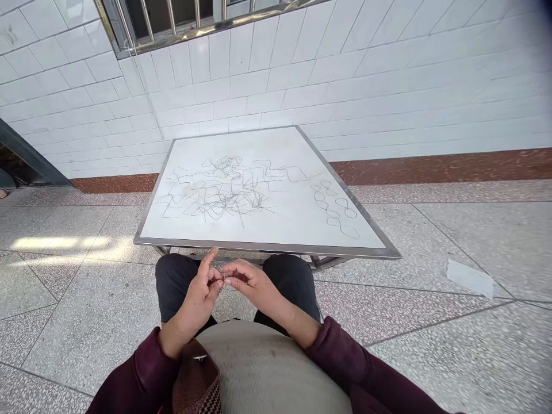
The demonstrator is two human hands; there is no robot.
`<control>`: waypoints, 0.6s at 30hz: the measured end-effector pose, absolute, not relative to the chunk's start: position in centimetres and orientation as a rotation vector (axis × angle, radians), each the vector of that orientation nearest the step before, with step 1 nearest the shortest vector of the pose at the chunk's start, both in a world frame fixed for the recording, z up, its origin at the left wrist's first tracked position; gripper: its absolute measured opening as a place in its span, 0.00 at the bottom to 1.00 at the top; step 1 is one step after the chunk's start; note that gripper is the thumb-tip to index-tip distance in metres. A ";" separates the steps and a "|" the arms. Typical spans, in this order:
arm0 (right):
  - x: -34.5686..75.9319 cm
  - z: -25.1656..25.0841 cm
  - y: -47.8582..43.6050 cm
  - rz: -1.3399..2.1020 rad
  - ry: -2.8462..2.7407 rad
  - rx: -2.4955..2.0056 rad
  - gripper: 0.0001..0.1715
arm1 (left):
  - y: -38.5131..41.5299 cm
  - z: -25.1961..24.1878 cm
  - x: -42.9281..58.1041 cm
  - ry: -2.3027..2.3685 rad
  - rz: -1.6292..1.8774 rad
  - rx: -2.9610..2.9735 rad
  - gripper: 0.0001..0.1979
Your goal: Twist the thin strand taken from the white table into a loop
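Observation:
My left hand (200, 293) and my right hand (254, 284) meet above my lap, short of the table's near edge. A thin wire (230, 288) is pinched between both sets of fingertips, and a small curve of it shows below them. The left index finger points up while the thumb and other fingers close on the wire. Most of the wire is hidden by my fingers. On the white tabletop (276, 230) lies a loose tangle of thin bent wires (228, 198). Several wires shaped into linked loops (334, 207) rest at the table's right side.
The table has a metal rim (267, 247) and stands near a white tiled wall (241, 80). A barred window (172, 20) is above it. My knees (290, 282) are at the near edge. A pale flat piece (470, 278) lies on the speckled floor at right.

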State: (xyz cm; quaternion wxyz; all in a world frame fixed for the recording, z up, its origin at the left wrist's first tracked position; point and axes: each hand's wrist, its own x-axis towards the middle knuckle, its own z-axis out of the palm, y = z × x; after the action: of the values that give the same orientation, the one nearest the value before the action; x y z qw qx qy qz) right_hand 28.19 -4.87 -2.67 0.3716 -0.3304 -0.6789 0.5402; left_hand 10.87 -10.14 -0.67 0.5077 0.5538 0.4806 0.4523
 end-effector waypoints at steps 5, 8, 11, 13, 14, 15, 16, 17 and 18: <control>28.2 -2.1 -4.8 1.753 -1.537 -0.674 0.13 | -9.6 0.5 10.6 1.128 1.028 1.227 0.38; 28.3 -1.7 -4.8 1.844 -1.460 -0.689 0.15 | -9.2 1.4 10.8 1.129 1.024 1.099 0.39; 28.4 -1.5 -4.9 1.794 -1.378 -0.760 0.16 | -8.9 2.1 11.3 1.130 1.044 1.000 0.38; 28.4 -1.5 -5.0 1.785 -1.335 -0.761 0.16 | -8.8 2.4 11.6 1.110 1.061 0.984 0.37; 28.4 -1.5 -5.1 1.783 -1.328 -0.760 0.16 | -8.8 2.4 11.8 1.097 1.068 0.984 0.37; 28.5 -1.5 -5.1 1.777 -1.325 -0.762 0.16 | -8.8 2.5 11.9 1.084 1.073 0.982 0.37; 28.5 -1.4 -5.2 1.769 -1.324 -0.768 0.16 | -8.8 2.5 12.0 1.073 1.076 0.976 0.36; 28.6 -1.4 -5.2 1.760 -1.322 -0.776 0.17 | -8.9 2.4 12.0 1.063 1.078 0.967 0.36; 28.6 -1.4 -5.2 1.755 -1.321 -0.782 0.17 | -9.0 2.4 12.1 1.056 1.084 0.956 0.36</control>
State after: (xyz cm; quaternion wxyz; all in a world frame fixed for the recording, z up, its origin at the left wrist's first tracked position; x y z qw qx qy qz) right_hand 28.63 -5.21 -1.40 0.3941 -0.3082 -0.5208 0.6917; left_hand 12.12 -8.96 2.40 0.6255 0.4168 0.4604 0.4723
